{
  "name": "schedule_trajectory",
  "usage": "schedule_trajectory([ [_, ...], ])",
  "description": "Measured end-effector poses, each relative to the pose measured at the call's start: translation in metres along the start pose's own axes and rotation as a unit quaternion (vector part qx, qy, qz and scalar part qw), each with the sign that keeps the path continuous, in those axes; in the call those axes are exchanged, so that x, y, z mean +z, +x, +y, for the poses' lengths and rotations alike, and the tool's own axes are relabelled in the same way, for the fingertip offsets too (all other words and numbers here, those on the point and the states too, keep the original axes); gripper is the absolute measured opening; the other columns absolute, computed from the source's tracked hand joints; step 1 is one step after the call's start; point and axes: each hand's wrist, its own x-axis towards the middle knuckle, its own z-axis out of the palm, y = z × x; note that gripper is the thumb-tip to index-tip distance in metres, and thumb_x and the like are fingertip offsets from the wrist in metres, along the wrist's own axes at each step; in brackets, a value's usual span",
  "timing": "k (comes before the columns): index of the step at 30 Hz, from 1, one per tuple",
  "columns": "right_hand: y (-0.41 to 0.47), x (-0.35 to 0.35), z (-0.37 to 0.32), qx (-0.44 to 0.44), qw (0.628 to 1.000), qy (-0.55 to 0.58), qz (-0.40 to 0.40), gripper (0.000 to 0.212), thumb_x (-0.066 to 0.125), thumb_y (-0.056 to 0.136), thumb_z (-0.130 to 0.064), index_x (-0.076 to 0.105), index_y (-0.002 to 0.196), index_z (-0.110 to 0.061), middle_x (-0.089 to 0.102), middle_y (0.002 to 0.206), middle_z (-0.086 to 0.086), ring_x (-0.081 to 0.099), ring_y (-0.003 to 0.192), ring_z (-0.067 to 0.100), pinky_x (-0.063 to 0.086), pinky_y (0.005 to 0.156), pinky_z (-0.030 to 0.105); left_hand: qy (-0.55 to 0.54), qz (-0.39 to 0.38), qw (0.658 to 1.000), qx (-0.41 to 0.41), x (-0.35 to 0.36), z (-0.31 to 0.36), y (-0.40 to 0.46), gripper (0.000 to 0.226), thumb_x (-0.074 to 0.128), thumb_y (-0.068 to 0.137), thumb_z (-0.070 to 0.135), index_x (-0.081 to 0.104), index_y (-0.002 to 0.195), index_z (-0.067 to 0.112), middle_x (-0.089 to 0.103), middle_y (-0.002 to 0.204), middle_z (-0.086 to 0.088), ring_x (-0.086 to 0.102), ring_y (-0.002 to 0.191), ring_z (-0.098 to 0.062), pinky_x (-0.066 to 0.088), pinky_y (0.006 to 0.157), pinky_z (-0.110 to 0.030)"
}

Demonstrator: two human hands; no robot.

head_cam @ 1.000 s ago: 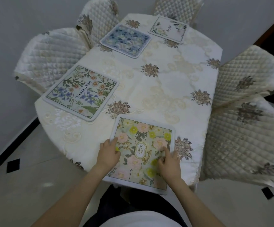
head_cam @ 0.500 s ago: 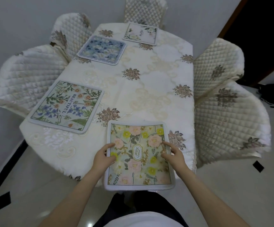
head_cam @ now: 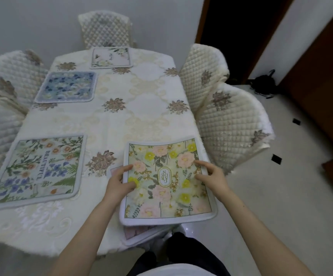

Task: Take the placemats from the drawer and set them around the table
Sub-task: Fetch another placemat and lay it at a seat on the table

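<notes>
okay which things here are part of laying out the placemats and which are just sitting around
Part of the job: yellow-flower placemat under left hand and right hand; pink placemat beneath; BEAUTIFUL placemat; blue placemat; white placemat; table.
Lying about: black bag; quilted chairs.

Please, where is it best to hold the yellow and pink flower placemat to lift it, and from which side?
Probably by its two side borders. The yellow-pink placemat is thin and limp, its far edge already curling up, so support on both sides keeps it flat. The left hand comes from the left border, the right hand from the right.
</notes>
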Motion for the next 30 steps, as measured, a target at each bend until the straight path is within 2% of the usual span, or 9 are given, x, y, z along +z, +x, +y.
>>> schedule_trajectory([
  [2,-0.011,-0.015,-0.010,-0.005,0.999,0.037,0.034,0.048,0.068,0.076,0.007,0.070,0.113,-0.024,0.069,0.111,0.002,0.069,0.088,0.014,0.056,0.064,0.021,-0.008,-0.031,0.999,0.015,0.006,0.022,0.003,0.057,0.065,0.076,-0.008,0.061,0.119,0.029,0.062,0.112,-0.001,0.063,0.099,-0.019,0.057,0.068,-0.028],
  [4,-0.023,-0.032,-0.021,-0.011,0.996,0.070,0.059,0.050,0.067,0.076,0.006,0.069,0.115,-0.024,0.071,0.109,0.002,0.071,0.086,0.014,0.057,0.064,0.023,-0.014,-0.058,0.998,0.034,0.015,0.045,0.003,0.056,0.065,0.077,-0.008,0.061,0.118,0.030,0.063,0.112,-0.003,0.066,0.095,-0.021,0.058,0.070,-0.032],
  [9,-0.052,-0.087,-0.044,-0.033,0.984,0.134,0.115,0.051,0.069,0.076,0.006,0.070,0.114,-0.028,0.072,0.108,-0.001,0.072,0.088,0.015,0.059,0.068,0.029,-0.015,-0.123,0.989,0.084,0.053,0.102,-0.006,0.056,0.066,0.077,-0.006,0.063,0.116,0.035,0.065,0.107,-0.002,0.071,0.075,-0.017,0.056,0.056,-0.024],
  [11,-0.063,-0.114,-0.050,-0.037,0.978,0.165,0.122,0.051,0.069,0.077,0.007,0.070,0.115,-0.027,0.073,0.105,0.000,0.072,0.086,0.017,0.058,0.064,0.028,-0.014,-0.140,0.985,0.096,0.072,0.121,-0.011,0.057,0.066,0.077,-0.004,0.064,0.113,0.040,0.066,0.106,-0.003,0.072,0.074,-0.019,0.057,0.055,-0.026],
  [14,-0.081,-0.156,-0.050,-0.042,0.974,0.181,0.127,0.052,0.068,0.079,0.003,0.068,0.117,-0.032,0.073,0.104,-0.003,0.072,0.090,0.022,0.059,0.066,0.034,-0.028,-0.169,0.979,0.111,0.108,0.142,-0.018,0.057,0.066,0.077,-0.003,0.065,0.111,0.043,0.067,0.108,-0.002,0.072,0.076,-0.022,0.057,0.056,-0.029],
  [20,-0.112,-0.256,-0.020,-0.040,0.963,0.197,0.177,0.055,0.066,0.081,0.005,0.067,0.117,-0.036,0.075,0.100,-0.005,0.073,0.086,0.029,0.060,0.063,0.038,-0.030,-0.222,0.970,0.098,0.220,0.157,-0.042,0.059,0.066,0.076,-0.005,0.066,0.109,0.044,0.068,0.109,-0.005,0.072,0.081,-0.030,0.060,0.065,-0.045],
  [27,-0.138,-0.381,0.025,-0.022,0.952,0.199,0.230,0.057,0.065,0.081,0.007,0.067,0.116,-0.038,0.075,0.095,-0.007,0.074,0.079,0.029,0.058,0.056,0.036,-0.005,-0.262,0.958,0.119,0.374,0.157,-0.084,0.061,0.065,0.074,-0.007,0.065,0.112,0.041,0.071,0.104,0.000,0.072,0.083,-0.019,0.058,0.062,-0.032],
  [30,-0.149,-0.429,0.038,-0.022,0.945,0.204,0.253,0.057,0.065,0.080,0.006,0.066,0.117,-0.037,0.075,0.096,-0.007,0.074,0.080,0.030,0.059,0.058,0.036,0.012,-0.277,0.953,0.122,0.429,0.162,-0.100,0.061,0.065,0.074,-0.006,0.064,0.111,0.043,0.070,0.105,0.000,0.072,0.082,-0.020,0.059,0.064,-0.035],
])
